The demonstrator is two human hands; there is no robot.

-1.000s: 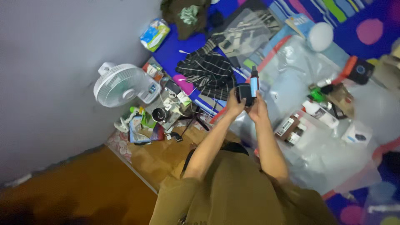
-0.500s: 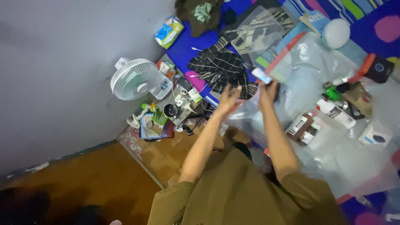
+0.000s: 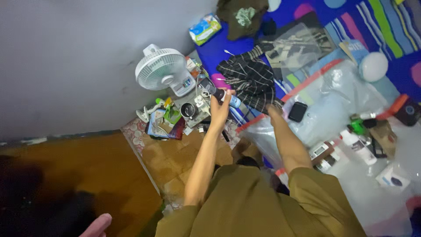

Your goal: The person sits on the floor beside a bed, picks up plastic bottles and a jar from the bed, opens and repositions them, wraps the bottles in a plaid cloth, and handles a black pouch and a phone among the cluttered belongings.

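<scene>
My left hand [image 3: 219, 104] is stretched out toward the clutter beside the white fan [image 3: 161, 70]. It is shut on a small dark bottle [image 3: 216, 94] whose light blue end [image 3: 235, 103] sticks out to the right. My right hand [image 3: 274, 111] rests low on the edge of a large clear plastic bag [image 3: 333, 101], holding nothing. A small black box [image 3: 298, 111] lies on the bag just right of its fingers. A dark checked cloth [image 3: 250, 79] lies between and beyond the two hands.
A metal cup [image 3: 187, 109], small packets and cables crowd the floor below the fan. Bottles and boxes [image 3: 351, 145] lie on plastic at the right. There is a white round lamp [image 3: 372, 66], a tissue pack [image 3: 204, 29], and a grey wall on the left. Another hand [image 3: 97, 224] shows at the bottom edge.
My hands were together holding the items in front of me. They have now parted: the left reached toward the fan's clutter with the bottle, and the right dropped onto the plastic bag.
</scene>
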